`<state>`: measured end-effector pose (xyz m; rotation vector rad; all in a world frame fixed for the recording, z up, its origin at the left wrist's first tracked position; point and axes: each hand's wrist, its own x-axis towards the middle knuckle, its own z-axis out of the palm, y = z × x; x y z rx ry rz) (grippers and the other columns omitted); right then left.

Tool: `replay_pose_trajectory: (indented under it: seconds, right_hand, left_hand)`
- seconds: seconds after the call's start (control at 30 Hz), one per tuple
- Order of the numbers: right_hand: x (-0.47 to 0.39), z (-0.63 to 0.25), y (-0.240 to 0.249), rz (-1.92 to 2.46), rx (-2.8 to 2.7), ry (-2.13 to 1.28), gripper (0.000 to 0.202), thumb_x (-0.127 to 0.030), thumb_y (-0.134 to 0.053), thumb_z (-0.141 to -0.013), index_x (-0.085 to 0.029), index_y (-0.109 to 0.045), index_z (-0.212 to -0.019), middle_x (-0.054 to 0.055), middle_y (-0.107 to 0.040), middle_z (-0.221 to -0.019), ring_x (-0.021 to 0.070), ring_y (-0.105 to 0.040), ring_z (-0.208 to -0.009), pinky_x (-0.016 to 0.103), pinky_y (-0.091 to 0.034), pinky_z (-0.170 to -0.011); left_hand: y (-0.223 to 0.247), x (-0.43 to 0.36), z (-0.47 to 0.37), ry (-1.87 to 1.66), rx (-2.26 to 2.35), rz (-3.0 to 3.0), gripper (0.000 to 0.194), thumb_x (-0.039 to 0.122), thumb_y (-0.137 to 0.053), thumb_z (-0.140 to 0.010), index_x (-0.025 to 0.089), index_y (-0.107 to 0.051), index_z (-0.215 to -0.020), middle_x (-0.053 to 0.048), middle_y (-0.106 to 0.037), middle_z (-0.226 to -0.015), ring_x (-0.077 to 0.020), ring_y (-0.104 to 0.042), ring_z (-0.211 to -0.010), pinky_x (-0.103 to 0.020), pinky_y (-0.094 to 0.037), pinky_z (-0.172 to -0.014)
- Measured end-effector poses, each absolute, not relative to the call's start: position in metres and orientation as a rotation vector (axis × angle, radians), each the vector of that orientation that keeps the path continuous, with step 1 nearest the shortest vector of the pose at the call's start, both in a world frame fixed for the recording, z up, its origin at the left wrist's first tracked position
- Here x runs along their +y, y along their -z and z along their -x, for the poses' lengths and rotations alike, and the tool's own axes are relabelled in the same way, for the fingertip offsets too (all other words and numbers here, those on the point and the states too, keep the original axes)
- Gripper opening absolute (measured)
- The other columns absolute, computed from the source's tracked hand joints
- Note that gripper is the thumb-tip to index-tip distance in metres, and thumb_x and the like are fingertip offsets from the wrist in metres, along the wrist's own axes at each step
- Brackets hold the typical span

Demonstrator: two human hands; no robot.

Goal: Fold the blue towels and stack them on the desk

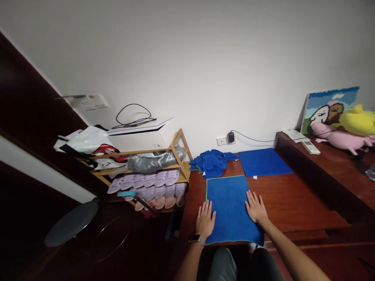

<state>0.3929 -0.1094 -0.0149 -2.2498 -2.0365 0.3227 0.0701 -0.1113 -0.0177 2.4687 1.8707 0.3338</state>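
Blue cloth with green edging (228,210) lies spread flat on the reddish-brown wooden table (281,203), directly in front of the person, with both hands at its sides. Fingers of the left hand (205,220) are extended and slightly spread, laid along the cloth's left edge, the thumb apart and over the fabric. Fingers of the right hand (256,207) are likewise straight and parted, at the right edge; neither hand pinches the material. Just beyond the far edge sits a crumpled pile of blue cloths (213,162); near the far right corner, a second flat blue cloth (263,162) shows a white tag. Behind these, a black charger (231,136) is plugged in at the wall, its cord running right towards a pink plush toy (341,136). To the left stands a wooden rack (183,171) bearing lilac clogs (150,178). Both palms face down; the left forearm, wearing a wristwatch (197,238), reaches forward, while the right forearm enters diagonally from the lower right.
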Motion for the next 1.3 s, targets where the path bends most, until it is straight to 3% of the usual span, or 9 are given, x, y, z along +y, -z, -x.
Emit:
replay_pose_trajectory:
  seconds: [0.37, 0.67, 0.83, 1.03, 1.13, 1.3]
  right_hand:
    - [-0.1, -0.394, 0.013, 2.242, -2.013, -0.339, 0.073, -0.051, -0.011, -0.107, -0.018, -0.017, -0.172, 0.0, -0.019, -0.178, 0.0248, -0.012, -0.166, 0.05, -0.004, -0.135]
    - [-0.101, -0.396, 0.026, 2.23, -2.005, -0.336, 0.072, -0.054, -0.011, -0.107, -0.021, -0.017, -0.172, -0.001, -0.019, -0.178, 0.0246, -0.01, -0.166, 0.052, -0.006, -0.135]
    - [-0.097, -0.394, 0.025, 2.26, -2.006, -0.299, 0.072, -0.051, -0.012, -0.107, -0.019, -0.017, -0.172, 0.001, -0.02, -0.178, 0.0257, -0.012, -0.166, 0.054, -0.002, -0.135]
    - [-0.083, -0.395, 0.017, 2.249, -2.029, -0.341, 0.071, -0.05, -0.013, -0.107, -0.02, -0.016, -0.172, -0.001, -0.018, -0.178, 0.0253, -0.011, -0.166, 0.052, -0.002, -0.135]
    - [-0.077, -0.395, 0.009, 2.28, -2.021, -0.367, 0.071, -0.05, -0.013, -0.107, -0.02, -0.015, -0.172, 0.0, -0.017, -0.179, 0.0254, -0.011, -0.166, 0.052, -0.003, -0.135]
    - [-0.092, -0.398, 0.005, 2.191, -2.025, -0.376, 0.071, -0.051, -0.011, -0.109, -0.018, -0.017, -0.172, 0.0, -0.019, -0.178, 0.0235, -0.011, -0.166, 0.049, -0.008, -0.135]
  left_hand:
    - [0.014, -0.107, -0.075, -0.297, 1.921, -2.442, 0.06, 0.044, -0.027, -0.111, 0.025, -0.033, -0.168, -0.005, -0.035, -0.174, -0.0268, -0.033, -0.161, -0.054, -0.031, -0.131]
    - [0.004, -0.097, -0.081, -0.474, 1.906, -2.544, 0.055, 0.039, -0.029, -0.111, 0.021, -0.052, -0.158, -0.009, -0.051, -0.166, -0.0268, -0.04, -0.157, -0.052, -0.032, -0.131]
    - [0.004, -0.066, -0.112, -0.409, 1.708, -2.607, 0.055, 0.043, -0.03, -0.112, 0.029, -0.043, -0.163, -0.005, -0.038, -0.173, -0.0258, -0.034, -0.16, -0.052, -0.033, -0.13]
    - [0.012, -0.033, -0.12, -0.321, 1.73, -2.528, 0.055, 0.047, -0.034, -0.111, 0.039, -0.036, -0.165, -0.001, -0.034, -0.175, -0.027, -0.032, -0.161, -0.056, -0.029, -0.131]
    - [0.004, -0.026, -0.117, -0.305, 1.732, -2.514, 0.055, 0.047, -0.033, -0.111, 0.037, -0.04, -0.164, -0.001, -0.037, -0.174, -0.0265, -0.033, -0.161, -0.055, -0.03, -0.131]
    - [-0.011, -0.05, -0.133, -0.401, 1.75, -2.525, 0.054, 0.034, -0.029, -0.111, 0.023, -0.047, -0.161, -0.009, -0.043, -0.17, -0.0271, -0.036, -0.16, -0.055, -0.03, -0.132]
